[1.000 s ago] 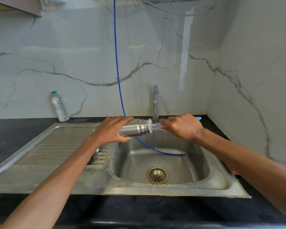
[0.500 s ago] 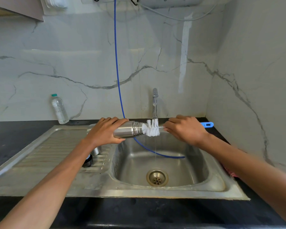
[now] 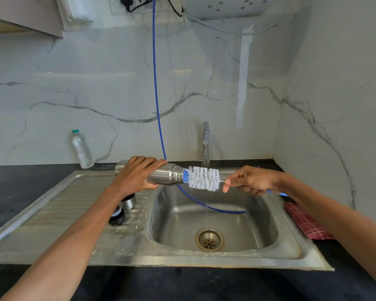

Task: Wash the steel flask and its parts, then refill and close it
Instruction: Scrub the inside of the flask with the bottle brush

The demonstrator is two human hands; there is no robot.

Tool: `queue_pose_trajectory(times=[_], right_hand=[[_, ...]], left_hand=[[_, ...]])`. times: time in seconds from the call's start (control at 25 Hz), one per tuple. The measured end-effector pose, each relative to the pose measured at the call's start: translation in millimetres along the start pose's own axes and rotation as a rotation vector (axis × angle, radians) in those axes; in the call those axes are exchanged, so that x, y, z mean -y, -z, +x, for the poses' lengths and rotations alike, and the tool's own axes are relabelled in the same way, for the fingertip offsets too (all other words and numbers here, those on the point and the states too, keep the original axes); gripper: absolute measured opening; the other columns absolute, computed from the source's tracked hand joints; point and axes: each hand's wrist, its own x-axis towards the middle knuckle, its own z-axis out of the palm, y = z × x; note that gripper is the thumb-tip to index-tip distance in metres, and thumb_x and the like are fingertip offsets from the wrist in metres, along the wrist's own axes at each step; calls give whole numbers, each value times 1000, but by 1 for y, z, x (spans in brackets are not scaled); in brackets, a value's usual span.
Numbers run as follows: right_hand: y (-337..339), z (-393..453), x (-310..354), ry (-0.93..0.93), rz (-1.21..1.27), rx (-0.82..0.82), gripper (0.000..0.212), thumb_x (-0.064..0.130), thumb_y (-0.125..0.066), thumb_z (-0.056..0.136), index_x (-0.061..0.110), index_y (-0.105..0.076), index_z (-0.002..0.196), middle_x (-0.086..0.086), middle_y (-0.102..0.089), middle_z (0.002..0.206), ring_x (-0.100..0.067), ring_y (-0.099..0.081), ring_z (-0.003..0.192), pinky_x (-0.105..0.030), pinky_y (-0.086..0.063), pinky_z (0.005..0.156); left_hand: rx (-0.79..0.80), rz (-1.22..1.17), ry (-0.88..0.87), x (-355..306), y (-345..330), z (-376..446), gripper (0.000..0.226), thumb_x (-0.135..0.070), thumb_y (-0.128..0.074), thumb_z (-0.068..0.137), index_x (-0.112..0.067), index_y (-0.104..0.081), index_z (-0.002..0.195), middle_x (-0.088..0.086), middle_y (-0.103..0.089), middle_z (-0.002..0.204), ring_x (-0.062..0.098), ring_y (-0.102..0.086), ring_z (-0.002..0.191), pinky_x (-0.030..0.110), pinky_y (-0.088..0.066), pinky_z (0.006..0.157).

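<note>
My left hand (image 3: 135,177) grips the steel flask (image 3: 167,176), held on its side over the left rim of the sink basin (image 3: 267,231), mouth pointing right. My right hand (image 3: 251,180) holds the blue handle of a bottle brush (image 3: 202,178). Its white bristles are almost wholly outside the flask, with only the blue-tipped end at the mouth. Two flask parts lie on the drainboard under my left forearm: a steel cup (image 3: 129,202) and a black stopper (image 3: 116,216). A thin stream of water runs from the tap (image 3: 205,142) into the basin.
A plastic water bottle (image 3: 82,149) stands against the wall at the back left. A blue hose (image 3: 155,83) hangs from above and curves into the basin. A red checked cloth (image 3: 303,220) lies on the black counter to the right of the sink.
My right hand has drawn the brush out to the right, so the bristles that were inside the flask now show. The flask has shifted slightly left.
</note>
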Motion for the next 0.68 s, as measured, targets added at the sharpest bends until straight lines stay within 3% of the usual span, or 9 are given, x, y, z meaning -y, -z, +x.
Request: queue_pose_trajectory(times=[0.08,0.16,0.24,0.28,0.36,0.44,0.56,0.6,0.68], right_hand=[[1,3,-4,59,-184,-104,38,59,-52,98,30,-75,108,-4,-40,59,-19,-33,53,-36,-33,50],[2,0,-7,140,-702,-358,36,62,-46,100,35,-64,117,3,-61,73,-18,-56,67,-38,-45,63],[4,0,-20,348,-1209,-724,27,49,-46,104,30,-61,115,5,-66,83,-23,-59,68,-34,-41,59],[3,-3,-24,476,-1352,-871,24,42,-48,106,25,-64,110,2,-63,80,-26,-56,63,-33,-39,56],[2,-5,-24,582,-1445,-987,25,36,-49,107,21,-69,104,-2,-56,70,-29,-50,54,-34,-37,49],[0,-3,-16,493,-1170,-790,35,47,-45,106,26,-73,105,-3,-57,65,-30,-50,51,-30,-35,48],[9,-6,5,91,-131,-196,39,57,-56,97,27,-79,105,-7,-31,59,-21,-22,51,-28,-21,51],[10,-5,6,26,16,-113,37,56,-59,96,27,-79,105,-4,-26,60,-20,-17,53,-29,-18,50],[8,-4,8,31,-88,-128,31,54,-61,95,29,-75,108,3,-39,59,-17,-28,51,-26,-26,49]], left_hand=[[29,-25,18,1,1,3,87,-51,-85,70,-28,-48,144,-2,-64,117,23,-62,99,39,-46,91],[95,-68,41,2,3,5,84,-56,-80,73,-32,-46,146,-5,-63,115,20,-61,99,37,-46,91],[187,-178,97,1,7,5,82,-59,-76,76,-37,-42,148,-9,-61,117,16,-59,101,33,-43,92],[229,-248,140,1,9,5,82,-59,-76,76,-39,-40,147,-11,-59,117,14,-57,102,31,-42,91],[256,-336,196,3,12,5,81,-57,-77,76,-42,-40,146,-14,-58,118,12,-56,102,28,-40,88],[206,-247,176,6,11,2,81,-56,-78,75,-40,-41,145,-12,-59,116,15,-58,101,29,-39,89],[97,-37,90,13,4,-4,83,-52,-83,70,-33,-46,142,-5,-63,114,22,-62,99,37,-44,90],[89,-11,84,14,5,-5,85,-51,-84,70,-31,-46,143,-4,-64,115,23,-62,99,38,-46,90],[109,-2,80,17,6,-4,85,-53,-83,71,-31,-46,144,-3,-63,115,23,-61,99,38,-46,90]])
